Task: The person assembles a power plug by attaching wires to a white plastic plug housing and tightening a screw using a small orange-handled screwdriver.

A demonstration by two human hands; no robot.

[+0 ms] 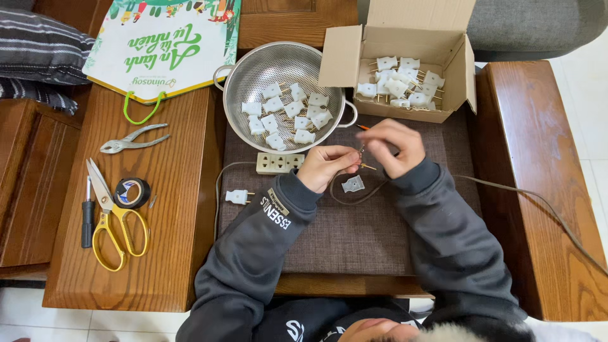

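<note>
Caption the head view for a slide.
Both hands, left hand and right hand, pinch a brown cable's bare wire ends above a white plug, between a metal colander and cardboard box of plugs.

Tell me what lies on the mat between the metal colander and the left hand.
In the head view, a white multi-socket outlet block lies between the colander and the left hand, just beside the hand on the brown mat.

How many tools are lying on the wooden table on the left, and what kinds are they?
Pliers: 1
Scissors with yellow handles: 1
Screwdriver with a black handle: 1
Roll of black tape: 1
Total: 4
</note>
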